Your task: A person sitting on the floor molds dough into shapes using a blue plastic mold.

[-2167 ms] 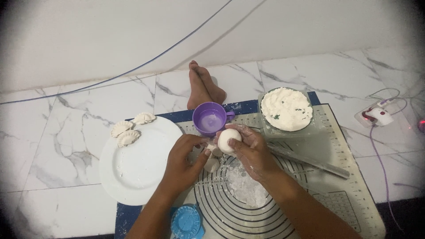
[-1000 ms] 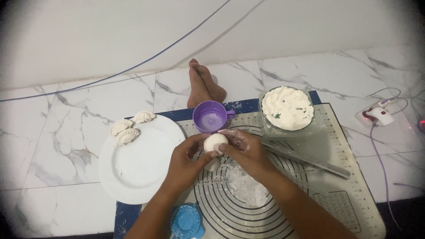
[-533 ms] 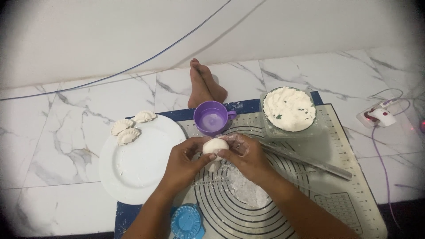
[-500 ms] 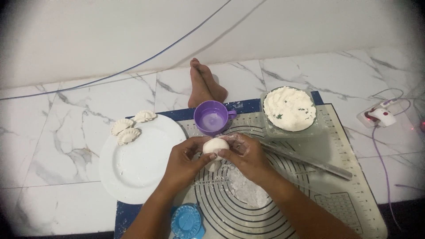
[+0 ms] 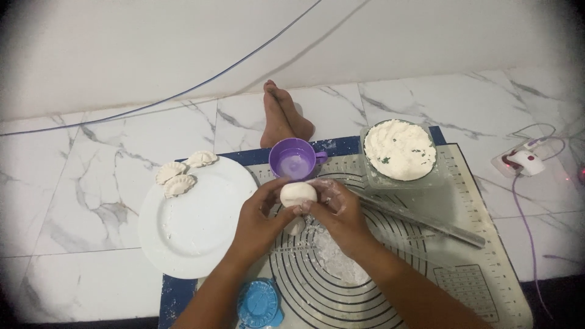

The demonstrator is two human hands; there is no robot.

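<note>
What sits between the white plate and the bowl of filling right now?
In the head view, the purple cup stands between the white plate and the bowl of filling, with the dough ball held in both hands just below it.

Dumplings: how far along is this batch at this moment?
Done: three shaped dumplings sit on the plate rim. In hand: both the left hand and right hand hold a dough ball. Left: the filling bowl looks nearly full.

White marble floor (image 5: 91, 201), plain wall (image 5: 152, 42)
</note>
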